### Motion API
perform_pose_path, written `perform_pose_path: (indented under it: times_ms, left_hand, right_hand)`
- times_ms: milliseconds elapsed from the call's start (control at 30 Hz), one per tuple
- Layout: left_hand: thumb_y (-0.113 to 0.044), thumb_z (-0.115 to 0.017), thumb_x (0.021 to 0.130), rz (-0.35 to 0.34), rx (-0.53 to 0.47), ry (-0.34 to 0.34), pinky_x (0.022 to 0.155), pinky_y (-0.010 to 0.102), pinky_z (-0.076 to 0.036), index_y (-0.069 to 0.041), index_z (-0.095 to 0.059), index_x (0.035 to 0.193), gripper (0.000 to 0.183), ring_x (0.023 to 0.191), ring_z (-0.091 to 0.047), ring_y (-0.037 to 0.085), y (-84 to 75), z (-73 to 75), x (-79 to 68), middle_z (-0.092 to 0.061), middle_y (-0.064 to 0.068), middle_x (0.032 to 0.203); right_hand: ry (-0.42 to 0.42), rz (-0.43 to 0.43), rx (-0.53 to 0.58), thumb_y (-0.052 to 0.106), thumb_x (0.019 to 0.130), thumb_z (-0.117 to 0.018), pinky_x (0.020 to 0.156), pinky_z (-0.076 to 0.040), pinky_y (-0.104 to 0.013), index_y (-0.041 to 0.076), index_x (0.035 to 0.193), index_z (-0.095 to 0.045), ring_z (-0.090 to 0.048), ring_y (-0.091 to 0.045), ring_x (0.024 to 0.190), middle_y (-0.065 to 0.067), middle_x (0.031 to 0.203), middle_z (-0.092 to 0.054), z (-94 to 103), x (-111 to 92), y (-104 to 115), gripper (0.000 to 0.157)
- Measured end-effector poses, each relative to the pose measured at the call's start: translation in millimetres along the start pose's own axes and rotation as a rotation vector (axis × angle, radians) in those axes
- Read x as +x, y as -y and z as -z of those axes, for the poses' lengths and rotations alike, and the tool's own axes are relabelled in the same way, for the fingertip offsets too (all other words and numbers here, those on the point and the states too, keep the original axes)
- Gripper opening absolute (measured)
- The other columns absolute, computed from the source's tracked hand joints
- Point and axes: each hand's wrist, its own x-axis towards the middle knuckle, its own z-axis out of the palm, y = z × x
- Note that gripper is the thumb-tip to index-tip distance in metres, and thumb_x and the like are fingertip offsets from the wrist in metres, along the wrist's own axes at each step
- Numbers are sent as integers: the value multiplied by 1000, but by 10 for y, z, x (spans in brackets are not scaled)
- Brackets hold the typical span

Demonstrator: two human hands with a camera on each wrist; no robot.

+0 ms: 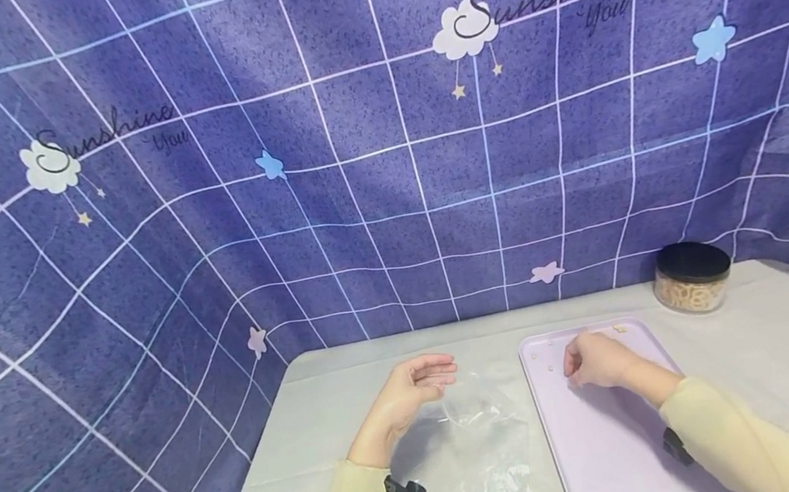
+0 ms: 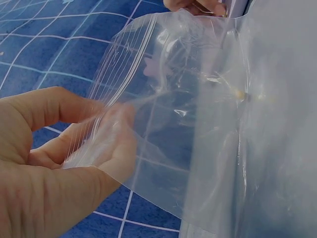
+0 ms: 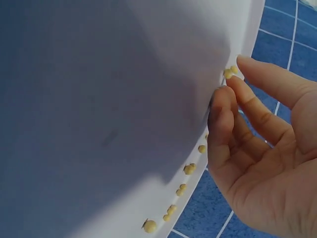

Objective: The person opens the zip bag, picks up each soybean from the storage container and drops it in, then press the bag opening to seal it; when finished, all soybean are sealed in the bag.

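My left hand (image 1: pixel 406 396) holds a clear plastic zip bag (image 1: pixel 481 469) near its mouth. In the left wrist view, the fingers and thumb close over the ridged zip edge of the bag (image 2: pixel 163 124). Over the far part of a pale purple tray (image 1: pixel 584 463) is my right hand (image 1: pixel 600 360), its fingers pointing down. Small round yellow pieces (image 3: pixel 188 169), like soybeans, lie along the tray's edge in the right wrist view. Thumb and index finger of the right hand (image 3: pixel 262 153) stand slightly apart around one or two yellow pieces (image 3: pixel 228 73).
A clear jar (image 1: pixel 694 279) with a black lid, holding pale ring-shaped pieces, stands at the back right. The table has a pale cover (image 1: pixel 351 370). A blue gridded curtain (image 1: pixel 373 198) hangs behind and to the left. A yellow piece (image 1: pixel 620 329) lies near the tray's far edge.
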Motion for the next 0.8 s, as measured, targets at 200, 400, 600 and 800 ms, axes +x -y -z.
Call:
perform_pose_path:
  times_ms: [200, 400, 600, 800]
  left_hand:
    - [19, -53, 81, -6, -6, 3, 94, 33, -58, 17, -53, 134, 53, 123, -55, 53, -4, 5, -7, -57, 37, 133]
    - [18, -53, 81, -6, -6, -2, 91, 27, -58, 17, -52, 134, 53, 123, -55, 53, -7, -6, -18, -58, 36, 132]
    - [18, -54, 81, 1, 4, -9, 92, 29, -58, 16, -53, 135, 53, 124, -54, 54, -21, -18, -31, -60, 32, 131]
    - [17, -54, 81, 9, 8, -11, 91, 28, -58, 17, -53, 135, 53, 120, -61, 44, -34, -20, -31, -62, 30, 130]
  right_hand:
    - [0, -22, -33, 2, 66, -83, 69, -52, -40, 13, 71, -66, -54, -14, 67, 7, 70, -62, -19, 1, 36, 21]
    - [-5, -24, -32, 0, 68, -79, 66, -52, -38, 13, 69, -66, -53, -13, 64, 8, 67, -61, -13, 3, 61, 18]
    - [-6, 24, 72, 4, 72, -74, 60, -50, -30, 11, 71, -71, -51, -10, 60, 10, 64, -61, -29, 37, 96, 8]
    - [-8, 146, 263, 6, 78, -73, 71, -56, -28, 7, 83, -75, -60, -10, 70, 7, 76, -69, -13, 152, 424, 5]
